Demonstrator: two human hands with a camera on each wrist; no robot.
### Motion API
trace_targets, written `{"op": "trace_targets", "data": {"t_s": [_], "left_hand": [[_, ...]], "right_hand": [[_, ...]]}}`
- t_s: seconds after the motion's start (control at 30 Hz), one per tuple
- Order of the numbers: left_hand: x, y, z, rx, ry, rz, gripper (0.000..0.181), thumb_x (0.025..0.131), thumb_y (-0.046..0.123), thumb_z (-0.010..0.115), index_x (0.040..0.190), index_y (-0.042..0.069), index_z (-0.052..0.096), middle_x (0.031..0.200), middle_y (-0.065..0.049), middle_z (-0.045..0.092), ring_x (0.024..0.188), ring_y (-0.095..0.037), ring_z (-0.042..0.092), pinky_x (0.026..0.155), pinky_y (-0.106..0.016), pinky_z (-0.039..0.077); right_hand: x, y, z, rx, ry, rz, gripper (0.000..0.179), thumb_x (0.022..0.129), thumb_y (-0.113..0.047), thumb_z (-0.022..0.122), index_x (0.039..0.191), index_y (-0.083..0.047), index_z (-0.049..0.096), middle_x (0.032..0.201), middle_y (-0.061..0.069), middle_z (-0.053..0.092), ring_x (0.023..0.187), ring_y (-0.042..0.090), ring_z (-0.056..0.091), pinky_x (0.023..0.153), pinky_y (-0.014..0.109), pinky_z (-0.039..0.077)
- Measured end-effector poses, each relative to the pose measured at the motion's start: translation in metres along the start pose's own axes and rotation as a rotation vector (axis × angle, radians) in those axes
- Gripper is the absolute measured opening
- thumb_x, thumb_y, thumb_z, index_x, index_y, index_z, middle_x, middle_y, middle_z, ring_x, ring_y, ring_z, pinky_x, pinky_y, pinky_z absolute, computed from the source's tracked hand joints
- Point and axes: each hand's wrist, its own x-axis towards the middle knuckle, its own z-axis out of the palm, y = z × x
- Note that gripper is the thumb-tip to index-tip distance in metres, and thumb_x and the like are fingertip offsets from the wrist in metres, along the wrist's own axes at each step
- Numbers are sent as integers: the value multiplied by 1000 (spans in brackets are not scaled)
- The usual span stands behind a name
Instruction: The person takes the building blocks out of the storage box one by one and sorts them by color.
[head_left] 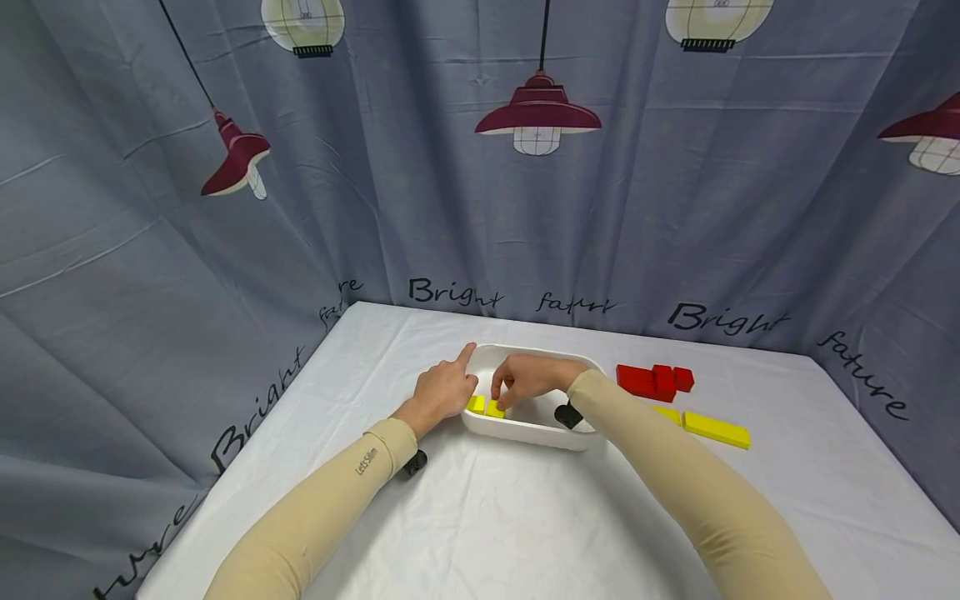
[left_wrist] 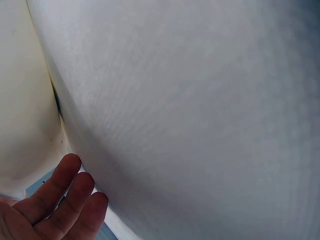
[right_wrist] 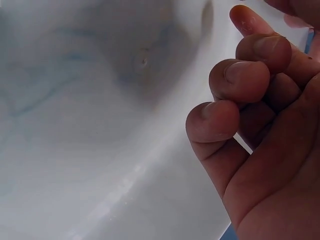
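A white plastic tub (head_left: 528, 434) with rounded corners sits on the table. My left hand (head_left: 442, 388) grips its left end, with the index finger stretched along the rim and the thumb over the inside. In the left wrist view, three slightly bent fingers (left_wrist: 67, 192) lie outside the tub wall. Inside the tub, my right hand (head_left: 534, 377) pinches a yellow block (head_left: 494, 409) between thumb and index finger. Next to it, at the left end, is another yellow block (head_left: 476, 405). Curled fingers (right_wrist: 227, 80) show over the tub's white floor in the right wrist view; the block is hidden there.
Right of the tub, several red blocks (head_left: 647, 382) stand together on the white tablecloth (head_left: 480, 517). A long yellow block (head_left: 716, 429) lies nearer, beside another yellow piece (head_left: 667, 414) partly hidden by the right sleeve. A grey printed curtain (head_left: 450, 208) hangs behind the table.
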Motion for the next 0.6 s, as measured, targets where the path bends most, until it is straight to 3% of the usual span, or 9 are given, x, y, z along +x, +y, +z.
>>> {"op": "trace_targets", "data": {"t_s": [0.3,0.6], "left_hand": [[-1,-1,0,-2,1,6,63,100,31,45,160,25,26,91,-14,71,72,-26,63,66,-44,52],[0,-1,2,2,5,2,63,100,32,45,160,25,27,96,-15,71,76,-26,65,69,-44,52]], "right_hand": [[0,-4,4,16,-20,32,18,80,-29,84,93,-22,74,74,-6,58,67,9,48,62,24,38],[0,-3,5,13,-27,51,15,80,-29,82,86,-20,71,72,-8,56,67,8,47,62,24,37]]}}
